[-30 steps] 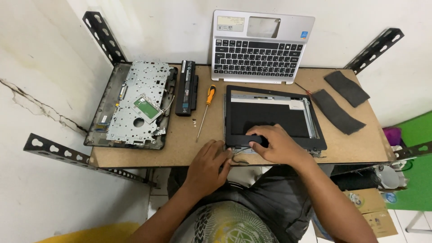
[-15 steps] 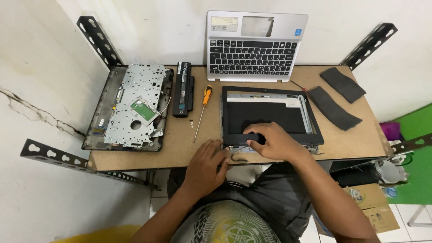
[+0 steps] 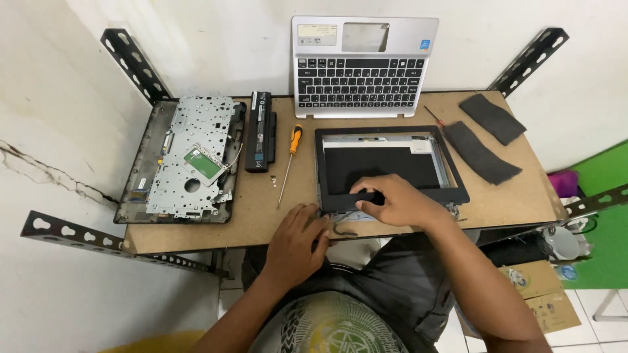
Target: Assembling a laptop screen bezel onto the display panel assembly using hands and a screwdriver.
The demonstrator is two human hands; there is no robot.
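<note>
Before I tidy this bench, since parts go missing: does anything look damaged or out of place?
A small screw lies loose on the table beside the screwdriver. The wall on the left shows a long crack. The keyboard panel leans against the back wall.

Small electronics repair workshop, improvised. Evidence: bare fibreboard worktop (image 3: pixel 261 216) on slotted steel angle brackets (image 3: pixel 134 62) fixed to scuffed, cracked white wall (image 3: pixel 46 173). Dismantled laptop parts laid out: stripped base chassis (image 3: pixel 186 157), battery pack (image 3: pixel 260 131), detached keyboard deck (image 3: pixel 363 65), screen frame (image 3: pixel 392 163). Orange-handled screwdriver (image 3: pixel 290 160) among them. Cardboard box (image 3: pixel 543 287) on tiled floor.
</note>
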